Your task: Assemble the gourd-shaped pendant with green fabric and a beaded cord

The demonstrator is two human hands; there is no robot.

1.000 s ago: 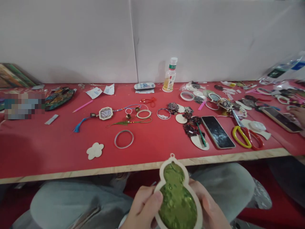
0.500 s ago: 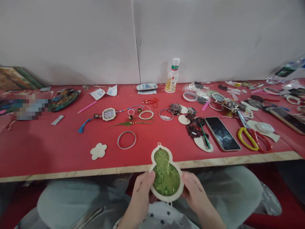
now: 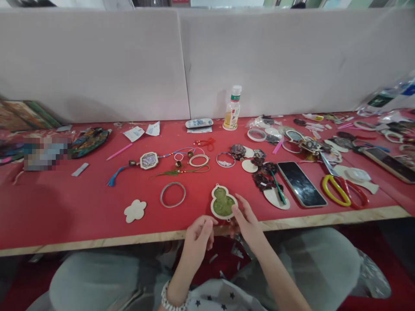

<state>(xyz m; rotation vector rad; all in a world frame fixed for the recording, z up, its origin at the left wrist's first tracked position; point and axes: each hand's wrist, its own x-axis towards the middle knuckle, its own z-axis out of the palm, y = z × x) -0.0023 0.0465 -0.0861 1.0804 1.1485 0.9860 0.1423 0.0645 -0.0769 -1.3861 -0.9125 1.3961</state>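
A gourd-shaped pendant frame (image 3: 223,202) with a pale rim, a green filling and a small loop at each end is at the table's front edge. My right hand (image 3: 248,224) grips its right side, thumb on the rim and fingers behind. Below and left of the pendant, my left hand (image 3: 198,236) is apart from it, its fingers loosely bent with nothing visible in them. A pale flower-shaped piece (image 3: 135,211) and a round ring (image 3: 173,194) lie to the left on the red table (image 3: 97,229).
Scissors (image 3: 345,191) with yellow and red handles lie right of a phone (image 3: 302,184). Dark flower pieces, a green pen (image 3: 278,186) and pale discs are nearby. A bottle (image 3: 232,109) stands before the white partition (image 3: 129,65). Tasselled pendant (image 3: 148,160) sits mid-left.
The pendant has moved forward and away from me to the table's front edge. My left hand has let go of it; my right hand still grips it. The view has tilted up slightly.
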